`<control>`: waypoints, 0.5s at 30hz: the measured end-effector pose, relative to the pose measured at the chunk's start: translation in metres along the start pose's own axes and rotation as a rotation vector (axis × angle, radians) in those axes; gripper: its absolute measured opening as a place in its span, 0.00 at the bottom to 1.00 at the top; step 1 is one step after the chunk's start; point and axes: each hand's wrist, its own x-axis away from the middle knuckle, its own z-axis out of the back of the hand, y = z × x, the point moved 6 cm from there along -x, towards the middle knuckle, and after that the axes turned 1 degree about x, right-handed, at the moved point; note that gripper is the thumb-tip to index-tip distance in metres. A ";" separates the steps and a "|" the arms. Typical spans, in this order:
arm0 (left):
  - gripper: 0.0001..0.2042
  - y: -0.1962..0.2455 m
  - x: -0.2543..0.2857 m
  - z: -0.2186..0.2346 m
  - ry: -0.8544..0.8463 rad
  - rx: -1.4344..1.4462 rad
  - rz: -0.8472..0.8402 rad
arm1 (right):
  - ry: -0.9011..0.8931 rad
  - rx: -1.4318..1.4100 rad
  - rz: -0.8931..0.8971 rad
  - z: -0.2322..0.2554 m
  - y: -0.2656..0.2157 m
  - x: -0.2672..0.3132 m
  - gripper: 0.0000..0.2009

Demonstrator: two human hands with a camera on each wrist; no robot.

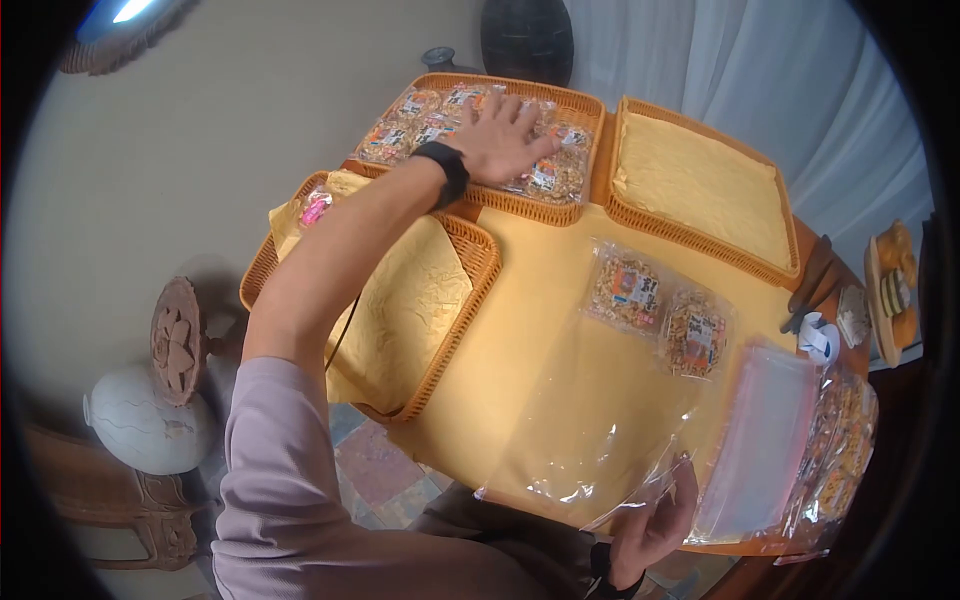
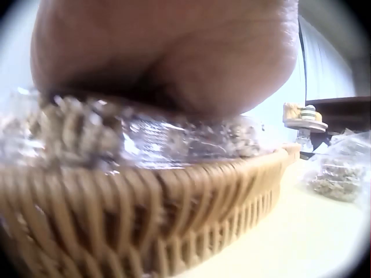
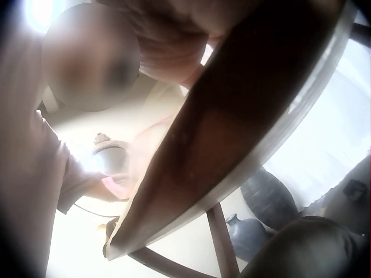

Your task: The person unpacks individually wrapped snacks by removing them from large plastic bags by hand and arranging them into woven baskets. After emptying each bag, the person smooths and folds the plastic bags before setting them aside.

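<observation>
My left hand (image 1: pixel 500 140) lies spread, fingers apart, over packets of snacks (image 1: pixel 435 130) in the back wicker basket (image 1: pixel 550 211). In the left wrist view its palm (image 2: pixel 174 52) is against the clear wrapping of the packets (image 2: pixel 174 139), just above the basket rim (image 2: pixel 145 179). At the table's near edge, my right hand (image 1: pixel 655 520) has curled fingers at the edge of a large clear plastic bag (image 1: pixel 590 420), pinching it. Two packets of snacks (image 1: pixel 627 290) lie at the bag's far end. The right wrist view shows part of that hand (image 3: pixel 174 49) beside the table's underside (image 3: pixel 232 116).
A paper-lined basket (image 1: pixel 700 180) stands at the back right, another (image 1: pixel 425 300) at the left with a pink-wrapped item (image 1: pixel 316 208). Stacked clear bags (image 1: pixel 765 440) and more packets (image 1: pixel 840 440) lie at the right. Beyond them is a stand with bread-like pieces (image 1: pixel 890 290).
</observation>
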 end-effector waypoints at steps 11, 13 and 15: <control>0.45 0.004 0.005 -0.002 0.019 0.048 -0.052 | 0.010 0.036 0.034 0.002 -0.004 0.003 0.26; 0.45 -0.008 0.006 0.004 0.072 0.118 -0.080 | 0.018 0.095 0.092 0.010 -0.022 0.000 0.27; 0.44 -0.029 0.010 0.021 0.124 0.187 -0.090 | 0.009 0.150 0.148 0.017 -0.047 -0.008 0.28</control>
